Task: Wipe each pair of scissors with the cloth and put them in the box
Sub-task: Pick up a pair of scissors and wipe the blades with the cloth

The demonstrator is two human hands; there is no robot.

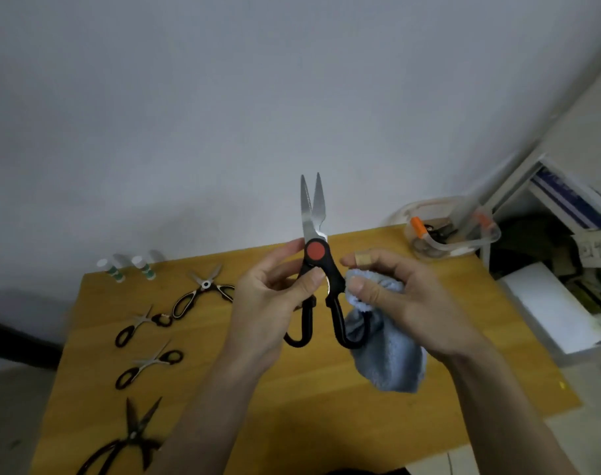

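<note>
The left hand (275,286) pinched the upright scissors (314,265) near the pivot; the right hand (395,293) gripped the cloth (384,358) beside them.

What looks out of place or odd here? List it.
Little stands out. The right hand has an adhesive bandage round one finger. The four pairs of scissors on the left of the table lie with blades apart, at differing angles. The held scissors and cloth look intact.
</note>
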